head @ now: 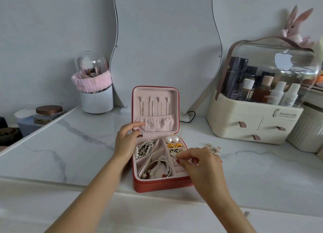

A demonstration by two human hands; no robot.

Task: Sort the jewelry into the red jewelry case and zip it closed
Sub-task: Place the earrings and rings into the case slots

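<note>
The red jewelry case lies open on the marble top, its pink-lined lid standing upright with several necklaces hung in it. Pearl bracelets, beaded bracelets, pearl earrings, gold earrings and black earrings fill its compartments. My left hand rests at the case's left edge, fingers reaching the lid's pocket. My right hand pinches a small silver piece over the ring rolls on the right side. More silver rings lie on the table just right of the case.
A wavy mirror leans on the wall behind the case. A white brush holder with a pink band stands back left. A cream cosmetics organizer with drawers sits back right, a plush rabbit on top. Jars sit far left.
</note>
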